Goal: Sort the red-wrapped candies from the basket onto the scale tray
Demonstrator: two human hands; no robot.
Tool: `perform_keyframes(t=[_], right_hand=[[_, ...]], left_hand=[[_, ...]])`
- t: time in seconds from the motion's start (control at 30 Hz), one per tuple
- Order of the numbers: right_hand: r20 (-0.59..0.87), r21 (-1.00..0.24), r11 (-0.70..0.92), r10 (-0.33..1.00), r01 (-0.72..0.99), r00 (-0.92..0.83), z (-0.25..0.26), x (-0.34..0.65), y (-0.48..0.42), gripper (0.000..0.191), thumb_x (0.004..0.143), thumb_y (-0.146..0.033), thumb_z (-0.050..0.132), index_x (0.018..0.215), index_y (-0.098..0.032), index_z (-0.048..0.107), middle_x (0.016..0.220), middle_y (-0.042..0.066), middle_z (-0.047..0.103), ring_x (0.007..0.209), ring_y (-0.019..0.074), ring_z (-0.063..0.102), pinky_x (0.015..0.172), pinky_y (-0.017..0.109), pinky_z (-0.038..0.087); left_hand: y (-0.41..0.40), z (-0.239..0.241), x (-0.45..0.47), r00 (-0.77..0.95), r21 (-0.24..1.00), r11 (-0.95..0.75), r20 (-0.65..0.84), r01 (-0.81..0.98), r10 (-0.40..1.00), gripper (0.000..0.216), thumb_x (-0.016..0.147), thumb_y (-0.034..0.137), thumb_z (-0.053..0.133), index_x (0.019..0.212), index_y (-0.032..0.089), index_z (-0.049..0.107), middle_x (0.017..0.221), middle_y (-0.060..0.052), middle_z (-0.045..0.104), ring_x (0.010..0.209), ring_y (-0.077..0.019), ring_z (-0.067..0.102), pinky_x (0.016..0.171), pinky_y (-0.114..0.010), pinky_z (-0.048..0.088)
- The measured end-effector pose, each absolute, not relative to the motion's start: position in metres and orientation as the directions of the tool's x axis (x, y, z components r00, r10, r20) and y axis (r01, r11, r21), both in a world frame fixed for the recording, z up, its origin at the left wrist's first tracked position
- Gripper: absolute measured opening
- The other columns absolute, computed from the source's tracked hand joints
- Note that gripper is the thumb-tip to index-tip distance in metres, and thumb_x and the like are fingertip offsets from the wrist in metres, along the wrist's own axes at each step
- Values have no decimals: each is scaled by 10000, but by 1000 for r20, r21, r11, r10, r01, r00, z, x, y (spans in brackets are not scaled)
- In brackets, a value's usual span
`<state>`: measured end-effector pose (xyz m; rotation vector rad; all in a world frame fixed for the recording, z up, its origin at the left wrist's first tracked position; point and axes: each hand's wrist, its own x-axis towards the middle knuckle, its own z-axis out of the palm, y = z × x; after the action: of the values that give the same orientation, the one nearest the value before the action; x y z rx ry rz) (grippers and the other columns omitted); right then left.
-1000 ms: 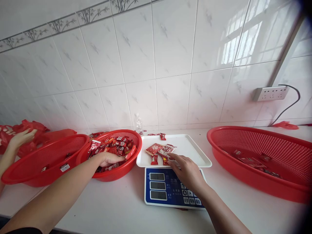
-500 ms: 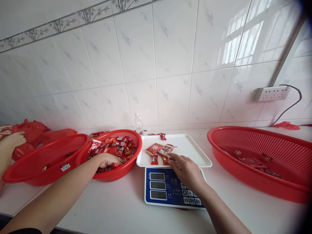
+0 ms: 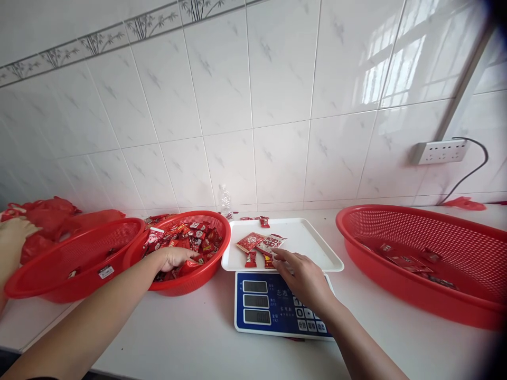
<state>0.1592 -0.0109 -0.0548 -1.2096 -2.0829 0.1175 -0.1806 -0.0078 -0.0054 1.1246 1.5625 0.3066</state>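
Two hands are out over the white bench [image 3: 190, 338]. The left hand [image 3: 176, 257] lies inside the middle basket [image 3: 222, 228], a round red one heaped with red wrapped sweets [image 3: 190, 237]. Its fingers are curled down into the heap, and I cannot tell whether they grip any of them. The right hand [image 3: 303, 277] rests over the blue scale [image 3: 273, 309] at the front edge of the white tray [image 3: 312, 243] that sits on top of it. Its fingers are stretched out and loose, holding nothing, and the fingertips [image 3: 277, 255] touch the nearest of a few red packets [image 3: 257, 244] that lie at the tray's left front corner. A second red basket [image 3: 71, 253] stands just left of the middle one, their rims touching, with only a few bits in it. A large red basket [image 3: 415, 232] stands well to the right of the scale, with some packets [image 3: 404, 259] on its bottom. At the far left another person's hand [image 3: 13, 232] rests on a pile of red bags [image 3: 55, 216]. Against the tiled wall [image 3: 277, 105] a small clear bottle [image 3: 225, 200] stands behind the middle basket, a few loose sweets [image 3: 259, 219] lie behind the tray, and a white socket strip [image 3: 439, 152] hangs on the wall at the right.
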Motion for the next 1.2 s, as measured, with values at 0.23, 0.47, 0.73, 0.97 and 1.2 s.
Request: perform_keyframes(t=[0.23,0.47,0.73,0.97,1.2], right_hand=[[528,-403,554,791,728,-309,-54,158,-11,294,914,-325,428,1124,-255,621,936,23,739,862,227,681,697,329,515],[521,-405,552,794,729,-313,-55,159,-12,291,916,-321,432,1127,-254,620,944,22,736,867,219,677,690,313,506],[508,-410,552,799,726,-322,-56,159,-10,303,918,-332,425,1133,-239,619,948,29,733,869,225,671,711,328,499],[531,-407,565,786,717,-318,-57,159,-10,300,908,-329,435,1128,-255,625,938,32,736,857,222,677,694,323,503],[516,-420,556,796,717,-315,-56,158,-10,302,906,-329,434,1126,-246,624,937,36,736,856,231,676,709,339,500]], left_hand=[[1,-3,-186,-167,801,434,-402,412,900,590,448,426,869,919,184,610,916,-70,721,825,-227,684,620,-254,529],[12,-1,-199,-317,811,319,-174,490,932,506,524,405,818,892,192,543,1083,-99,668,1081,-263,590,798,-291,503],[7,-8,-194,-120,712,302,-294,634,948,301,444,215,794,696,164,636,734,-41,704,798,-256,658,710,-312,505],[7,-15,-180,53,748,277,-384,603,922,332,534,306,774,829,178,692,809,-37,730,820,-238,671,718,-304,508],[13,-2,-185,-132,834,195,-147,516,980,405,519,337,799,855,169,650,863,-55,718,886,-259,655,749,-321,499]])
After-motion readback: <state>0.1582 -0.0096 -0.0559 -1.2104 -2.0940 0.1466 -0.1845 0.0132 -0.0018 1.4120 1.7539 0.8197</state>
